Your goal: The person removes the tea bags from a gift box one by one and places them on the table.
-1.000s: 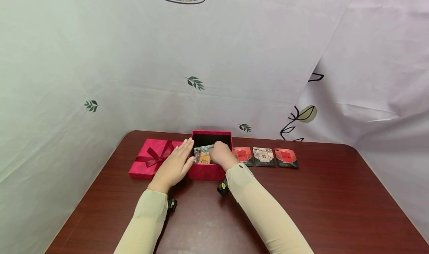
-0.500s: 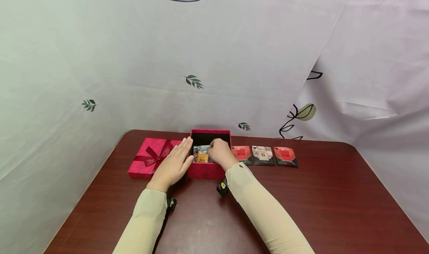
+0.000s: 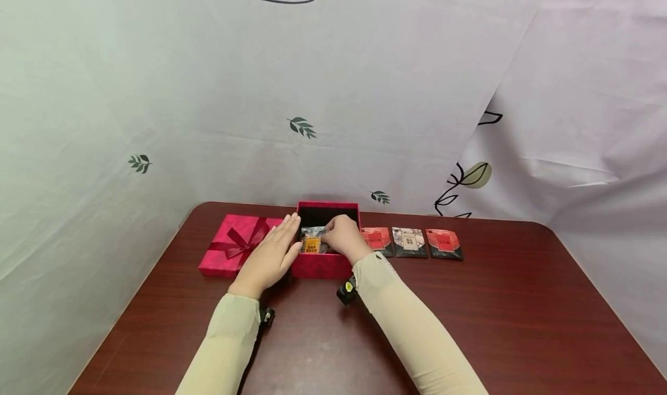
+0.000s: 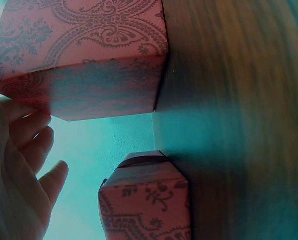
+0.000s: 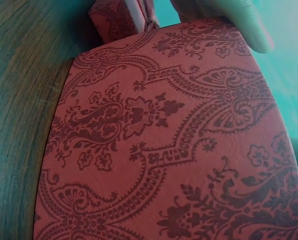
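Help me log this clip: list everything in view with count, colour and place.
box: 1, red, black inside, table's far edge
ribboned lid: 1, red, left of box
boxed packet: at least 1, orange label, inside box
red packets: 2, red and black, right of box
floral packet: 1, pale, between those
table: 1, reddish brown, beneath
backdrop: at least 1, whitish with prints, behind table
wrist cameras: 2, black, at wrists
sleeves: 2, cream, both arms
left grip: 1, bare, at box's left side
right grip: 1, bare, at boxed packet
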Action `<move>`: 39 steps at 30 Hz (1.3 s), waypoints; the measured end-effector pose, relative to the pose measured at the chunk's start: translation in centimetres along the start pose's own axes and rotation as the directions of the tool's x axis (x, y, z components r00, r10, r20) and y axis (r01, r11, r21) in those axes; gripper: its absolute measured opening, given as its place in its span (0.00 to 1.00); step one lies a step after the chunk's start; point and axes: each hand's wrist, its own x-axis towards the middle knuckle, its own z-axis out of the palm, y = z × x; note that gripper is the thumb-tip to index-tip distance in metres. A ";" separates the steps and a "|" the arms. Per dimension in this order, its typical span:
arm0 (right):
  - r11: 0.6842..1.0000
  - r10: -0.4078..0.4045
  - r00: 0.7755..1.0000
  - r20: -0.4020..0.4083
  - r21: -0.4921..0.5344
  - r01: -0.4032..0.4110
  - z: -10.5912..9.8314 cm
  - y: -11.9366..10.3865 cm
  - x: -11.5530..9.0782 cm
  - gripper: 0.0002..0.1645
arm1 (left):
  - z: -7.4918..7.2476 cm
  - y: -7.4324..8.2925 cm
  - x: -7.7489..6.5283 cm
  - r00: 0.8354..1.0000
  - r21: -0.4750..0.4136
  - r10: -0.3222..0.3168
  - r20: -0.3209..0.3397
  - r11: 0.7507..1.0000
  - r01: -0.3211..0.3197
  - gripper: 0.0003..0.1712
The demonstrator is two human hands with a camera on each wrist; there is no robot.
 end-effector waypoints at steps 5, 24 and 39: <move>0.997 0.027 0.999 0.019 0.075 -0.028 -0.2 -0.1 -0.1 0.07 | 0.0 0.0 0.0 1.000 0.001 -0.006 0.006 1.000 0.006 0.37; 0.990 -0.027 0.999 0.032 0.142 0.022 -0.1 0.1 -0.1 0.06 | -0.1 0.1 0.0 1.000 0.000 -0.006 0.005 1.000 0.006 0.36; 0.965 -0.099 0.995 -0.015 0.244 0.099 -0.4 0.2 -0.3 0.08 | -0.1 0.1 0.1 1.000 -0.003 -0.007 0.018 1.000 0.008 0.36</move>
